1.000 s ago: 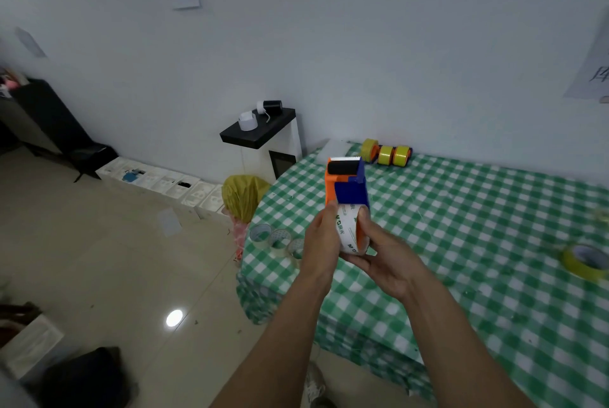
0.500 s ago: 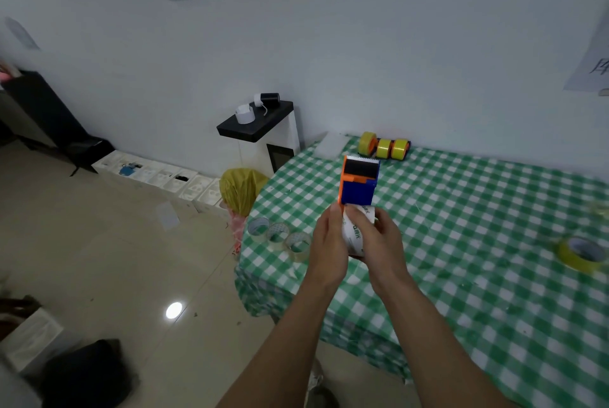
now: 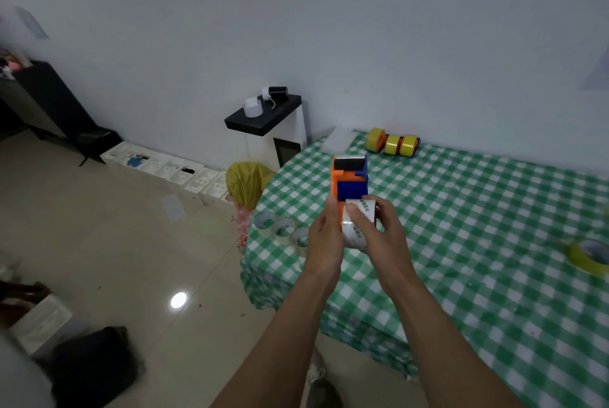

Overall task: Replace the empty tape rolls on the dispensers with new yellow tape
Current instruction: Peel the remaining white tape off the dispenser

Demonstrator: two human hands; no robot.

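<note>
Gripping an orange-and-blue dispenser (image 3: 350, 181), the left hand (image 3: 324, 238) holds it upright. The right hand (image 3: 382, 236) grasps its white printed core (image 3: 357, 226).

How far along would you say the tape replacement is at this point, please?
Done, apparently: three dispensers at the table's far edge already carry yellow tape, and three empty cores lie near the table's left edge. In hand: the left hand holds the orange and blue dispenser while the right hand grips its white core. Left: fitting the loose yellow roll.

Dispenser (image 3: 350, 184) between both hands
</note>
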